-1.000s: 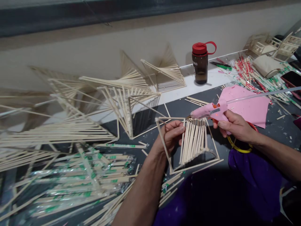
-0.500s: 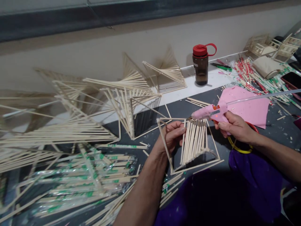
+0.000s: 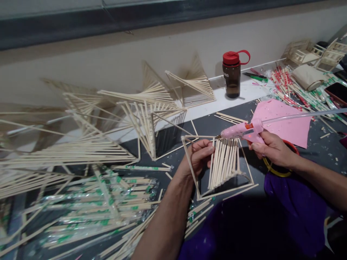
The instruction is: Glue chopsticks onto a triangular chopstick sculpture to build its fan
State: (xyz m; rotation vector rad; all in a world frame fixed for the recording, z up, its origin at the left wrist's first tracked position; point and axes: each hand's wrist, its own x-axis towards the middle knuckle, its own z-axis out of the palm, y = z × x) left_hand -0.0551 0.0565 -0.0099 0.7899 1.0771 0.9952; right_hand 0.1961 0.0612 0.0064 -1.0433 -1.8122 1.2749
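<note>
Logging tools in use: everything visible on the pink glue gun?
The glue gun has a pink, plastic-looking body with orange-red parts and a small label. The right hand grips its handle. A long translucent glue stick runs out of its back toward the picture's right edge. The gun slants slightly nose-down, its metallic-looking nozzle pointing left at the upper edge of the stick frame; whether the tip touches it cannot be told.
</note>
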